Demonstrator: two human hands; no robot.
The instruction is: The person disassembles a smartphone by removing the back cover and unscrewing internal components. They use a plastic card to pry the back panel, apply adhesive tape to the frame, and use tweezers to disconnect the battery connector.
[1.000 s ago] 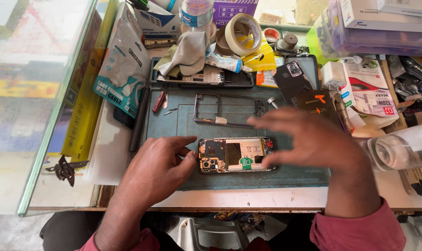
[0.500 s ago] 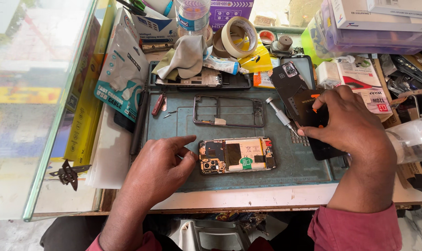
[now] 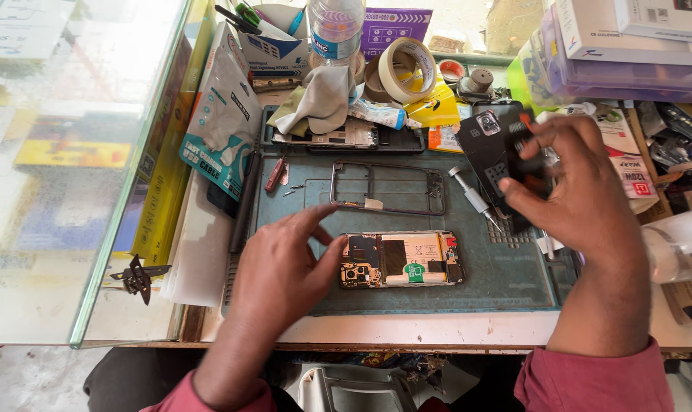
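Left hand (image 3: 285, 267) lay with loose fingers beside opened phone (image 3: 401, 259); right hand (image 3: 571, 191) grasped a black part (image 3: 530, 164)

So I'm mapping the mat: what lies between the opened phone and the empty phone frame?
In the head view, only bare green mat separates the opened phone from the empty frame.

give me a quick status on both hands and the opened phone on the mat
Left hand open, thumb touching the opened phone with exposed battery and boards. Right hand pinching a small black part, raised above the green work mat. Nothing on top of the phone.
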